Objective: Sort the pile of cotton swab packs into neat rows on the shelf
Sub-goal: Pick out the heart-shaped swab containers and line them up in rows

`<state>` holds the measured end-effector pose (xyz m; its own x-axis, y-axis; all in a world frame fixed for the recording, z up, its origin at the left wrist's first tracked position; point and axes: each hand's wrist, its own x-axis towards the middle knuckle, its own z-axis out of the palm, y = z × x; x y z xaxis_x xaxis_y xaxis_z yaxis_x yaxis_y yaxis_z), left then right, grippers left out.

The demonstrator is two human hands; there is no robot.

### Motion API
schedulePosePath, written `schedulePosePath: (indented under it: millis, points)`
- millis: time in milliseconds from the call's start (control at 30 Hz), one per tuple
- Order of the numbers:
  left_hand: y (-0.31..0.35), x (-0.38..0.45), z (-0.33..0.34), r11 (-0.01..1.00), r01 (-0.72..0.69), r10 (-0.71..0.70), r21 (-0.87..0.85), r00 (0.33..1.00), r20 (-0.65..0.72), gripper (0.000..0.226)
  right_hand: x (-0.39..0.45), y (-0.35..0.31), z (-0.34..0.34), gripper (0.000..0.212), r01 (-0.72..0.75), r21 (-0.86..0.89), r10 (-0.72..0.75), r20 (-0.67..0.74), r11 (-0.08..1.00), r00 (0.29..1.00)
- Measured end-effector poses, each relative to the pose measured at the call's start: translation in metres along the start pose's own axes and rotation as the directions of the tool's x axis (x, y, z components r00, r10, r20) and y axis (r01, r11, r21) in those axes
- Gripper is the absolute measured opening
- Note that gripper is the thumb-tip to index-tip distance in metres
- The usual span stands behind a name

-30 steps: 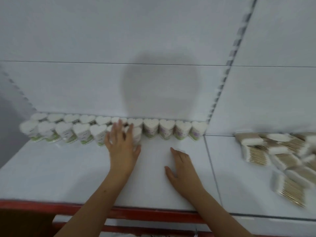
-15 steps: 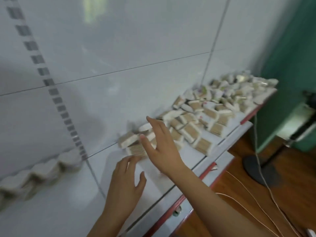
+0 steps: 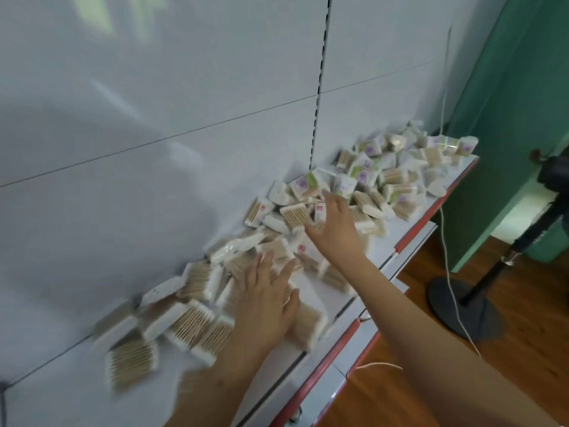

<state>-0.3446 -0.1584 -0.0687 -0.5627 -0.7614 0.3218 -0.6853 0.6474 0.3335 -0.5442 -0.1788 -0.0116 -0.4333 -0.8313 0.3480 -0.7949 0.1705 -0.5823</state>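
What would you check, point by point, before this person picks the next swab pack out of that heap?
1. Left hand free: ok, fingers spread flat on the packs, gripping nothing.
2. Right hand free: cannot tell; its fingertips are among the packs and blurred.
3. Packs within reach: ok, the pile of cotton swab packs lies under both hands.
4. Packs safely on the shelf: ok, none overhangs the red front edge.
5. Rows formed here: not ok, the packs lie jumbled.

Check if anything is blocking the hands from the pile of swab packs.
Nothing visible does. The left hand already lies with spread fingers on the near packs of the pile, and the right hand reaches onto packs further along the shelf. Whether either grips a pack is unclear through blur.
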Motion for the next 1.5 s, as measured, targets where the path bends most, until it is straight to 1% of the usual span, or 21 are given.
schedulePosePath:
  millis: [133,233,300,467,533,600,633,667,700,733,800,867,933,1000,1033,1133,1200,1300,1400,1467,1500]
  points:
    - [-0.001,0.014,0.023,0.989,0.008,-0.008,0.148,1.000,0.003,0.054,0.071,0.041,0.003,0.087,0.089,-0.027,-0.089,0.014,0.996,0.996]
    - [-0.005,0.016,0.027,0.987,0.010,-0.015,0.159,0.999,0.031,0.055,0.116,0.064,0.011,0.091,0.210,-0.091,-0.198,0.128,0.973,0.972]
    - [-0.006,0.017,0.030,0.988,0.027,-0.033,0.150,0.999,0.038,0.056,0.135,0.071,0.017,0.083,0.273,-0.091,-0.252,0.195,0.958,0.948]
    - [-0.001,0.017,0.025,0.990,0.100,-0.109,0.098,0.990,0.085,0.056,0.132,0.076,0.011,0.069,0.313,0.145,-0.326,0.076,0.939,0.942]
    - [0.005,0.019,0.020,0.983,0.171,-0.174,0.071,0.984,0.046,0.057,0.109,0.064,-0.002,0.068,0.209,0.319,-0.230,0.027,0.924,0.973]
    - [0.024,0.032,0.008,0.958,0.256,-0.266,-0.127,0.962,-0.062,0.064,0.076,0.042,-0.010,0.069,0.104,0.471,-0.164,0.088,0.876,0.983]
    - [0.036,0.041,-0.001,0.869,0.323,-0.377,-0.375,0.923,-0.079,0.063,0.058,0.032,-0.009,0.070,0.070,0.545,-0.180,0.150,0.836,0.972]
    - [0.049,0.053,-0.010,0.673,0.360,-0.505,-0.646,0.862,-0.045,0.062,0.040,0.023,-0.005,0.071,0.052,0.606,-0.225,0.213,0.794,0.951]
    - [0.057,0.065,-0.017,0.425,0.364,-0.623,-0.829,0.781,0.024,0.063,0.024,0.016,-0.001,0.072,0.046,0.643,-0.285,0.272,0.764,0.919]
    - [0.061,0.073,-0.022,0.275,0.345,-0.702,-0.897,0.710,0.059,0.063,0.010,0.011,0.003,0.073,0.060,0.664,-0.355,0.319,0.745,0.879]
    - [0.058,0.082,-0.029,0.181,0.312,-0.803,-0.933,0.594,0.042,0.046,0.000,0.009,0.007,0.074,0.131,0.666,-0.490,0.387,0.734,0.781]
    - [0.049,0.081,-0.031,0.163,0.300,-0.846,-0.940,0.532,0.024,0.031,0.012,0.014,0.007,0.069,0.192,0.636,-0.541,0.416,0.748,0.731]
    - [0.042,0.074,-0.027,0.195,0.334,-0.850,-0.922,0.527,0.011,0.027,0.039,0.020,0.009,0.060,0.212,0.597,-0.490,0.352,0.774,0.797]
    - [0.039,0.066,-0.021,0.201,0.360,-0.835,-0.911,0.549,0.033,0.025,0.075,0.027,0.022,0.061,0.249,0.489,-0.399,0.230,0.836,0.888]
    - [0.041,0.062,-0.017,0.198,0.372,-0.823,-0.907,0.565,0.052,0.026,0.092,0.029,0.031,0.065,0.273,0.410,-0.374,0.191,0.870,0.907]
    - [0.047,0.054,-0.011,0.262,0.417,-0.791,-0.870,0.610,0.054,0.029,0.126,0.036,0.061,0.072,0.354,0.179,-0.389,0.230,0.918,0.892]
    - [0.044,0.053,-0.010,0.296,0.435,-0.768,-0.851,0.637,0.058,0.032,0.135,0.036,0.069,0.068,0.371,0.153,-0.399,0.244,0.916,0.884]
    - [0.041,0.051,-0.011,0.263,0.421,-0.745,-0.868,0.661,0.095,0.036,0.132,0.028,0.060,0.065,0.333,0.240,-0.378,0.179,0.912,0.908]
    - [0.038,0.046,-0.014,0.168,0.380,-0.765,-0.909,0.632,0.122,0.047,0.111,0.012,0.039,0.057,0.188,0.503,-0.295,0.142,0.844,0.945]
    - [0.035,0.038,-0.019,0.121,0.338,-0.782,-0.933,0.612,0.120,0.054,0.089,-0.006,0.026,0.046,0.005,0.683,-0.249,0.260,0.730,0.933]
    - [0.034,0.032,-0.024,0.106,0.314,-0.787,-0.943,0.606,0.114,0.056,0.077,-0.015,0.023,0.041,-0.106,0.752,-0.251,0.345,0.651,0.904]
